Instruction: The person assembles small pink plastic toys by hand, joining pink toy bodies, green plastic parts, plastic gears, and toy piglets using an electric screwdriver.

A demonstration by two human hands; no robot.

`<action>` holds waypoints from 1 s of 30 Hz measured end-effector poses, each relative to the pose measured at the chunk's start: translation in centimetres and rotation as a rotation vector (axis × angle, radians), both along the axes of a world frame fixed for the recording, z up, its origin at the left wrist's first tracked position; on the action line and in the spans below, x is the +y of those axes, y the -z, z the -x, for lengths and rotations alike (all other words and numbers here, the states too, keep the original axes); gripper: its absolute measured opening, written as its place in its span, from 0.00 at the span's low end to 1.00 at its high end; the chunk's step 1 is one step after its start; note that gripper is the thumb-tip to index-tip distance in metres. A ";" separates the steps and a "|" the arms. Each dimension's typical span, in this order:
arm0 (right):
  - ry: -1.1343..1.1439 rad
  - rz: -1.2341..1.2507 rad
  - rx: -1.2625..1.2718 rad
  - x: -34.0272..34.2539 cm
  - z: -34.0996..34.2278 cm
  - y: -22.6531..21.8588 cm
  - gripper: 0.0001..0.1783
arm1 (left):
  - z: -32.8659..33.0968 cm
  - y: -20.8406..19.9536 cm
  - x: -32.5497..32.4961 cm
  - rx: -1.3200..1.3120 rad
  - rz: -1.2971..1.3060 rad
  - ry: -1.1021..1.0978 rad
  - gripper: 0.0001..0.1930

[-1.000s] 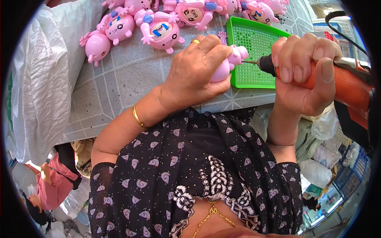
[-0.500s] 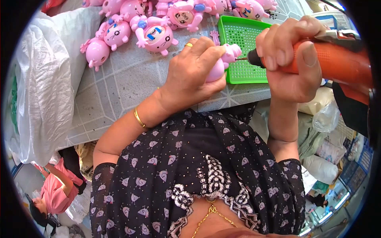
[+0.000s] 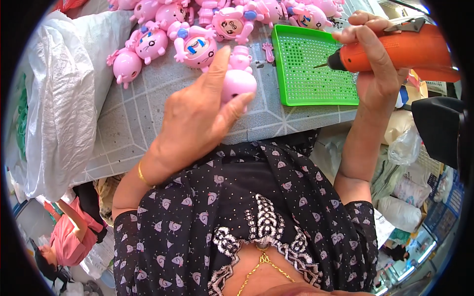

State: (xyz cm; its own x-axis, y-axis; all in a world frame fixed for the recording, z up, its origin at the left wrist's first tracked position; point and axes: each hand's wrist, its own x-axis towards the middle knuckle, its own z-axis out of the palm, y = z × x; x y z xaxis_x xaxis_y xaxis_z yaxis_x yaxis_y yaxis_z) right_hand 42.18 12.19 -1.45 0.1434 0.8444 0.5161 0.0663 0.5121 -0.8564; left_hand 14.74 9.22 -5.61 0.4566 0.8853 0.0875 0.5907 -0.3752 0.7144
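Note:
My left hand (image 3: 197, 106) has its thumb and index finger around a round pink plastic toy (image 3: 239, 85), whose knobbly end points to the far side. The toy is low over the table, close to other pink toys; whether it touches the tabletop I cannot tell. In my right hand (image 3: 377, 56) is an orange electric screwdriver (image 3: 410, 52) with a black nose. Its thin bit points left, above a green perforated tray (image 3: 283, 86), apart from the toy. Beside the tray's left rim lies a small flat pink part (image 3: 268, 51).
Several pink animal-faced toys (image 3: 197, 47) crowd the far side of the grey patterned table (image 3: 126, 143). A white woven sack (image 3: 59, 103) hangs over the left edge. Small dark screws (image 3: 340, 22) lie behind the tray. A person in pink (image 3: 74, 234) is at lower left.
My left hand has carried the toy left, away from the screwdriver bit. My right hand has drawn the screwdriver slightly right, and its fingers have loosened somewhat.

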 end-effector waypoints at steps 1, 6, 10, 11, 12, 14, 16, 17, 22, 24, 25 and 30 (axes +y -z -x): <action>0.007 0.001 -0.001 0.1 -0.6 0.3 0.08 | 0.5 -1.5 0.2 0.131 0.037 0.027 0.32; -0.141 0.086 0.276 0.6 -0.4 1.6 0.08 | 1.9 -1.2 2.4 0.206 -0.360 0.233 0.35; -0.195 0.042 0.238 0.8 0.4 2.9 0.06 | 1.2 0.5 4.0 0.193 -0.463 0.468 0.32; -0.189 0.047 0.236 0.8 0.7 2.9 0.06 | 0.8 0.7 4.3 0.246 -0.521 0.487 0.30; -0.172 0.041 0.226 0.8 1.0 3.0 0.06 | 0.5 0.9 4.4 0.300 -0.580 0.503 0.29; -0.156 0.038 0.217 0.9 1.3 3.2 0.06 | -0.1 0.4 4.5 0.305 -0.533 0.515 0.29; -0.159 0.075 0.253 1.1 1.4 3.5 0.06 | -0.7 0.4 4.6 0.313 -0.488 0.523 0.30; -0.160 0.077 0.254 1.1 1.3 3.7 0.06 | -1.0 0.5 4.7 0.267 -0.470 0.516 0.31; -0.184 0.076 0.210 1.2 1.0 4.1 0.06 | -1.4 1.6 4.7 0.126 -0.330 0.494 0.33; -0.201 0.071 0.197 1.3 0.7 4.2 0.06 | -1.6 2.0 4.7 0.048 -0.375 0.406 0.34; -0.218 0.064 0.184 1.3 0.6 4.2 0.06 | -1.8 2.1 4.7 0.049 -0.373 0.407 0.34; -0.141 0.076 0.248 0.7 1.1 4.1 0.06 | -2.8 2.8 4.6 -0.048 -0.308 0.302 0.32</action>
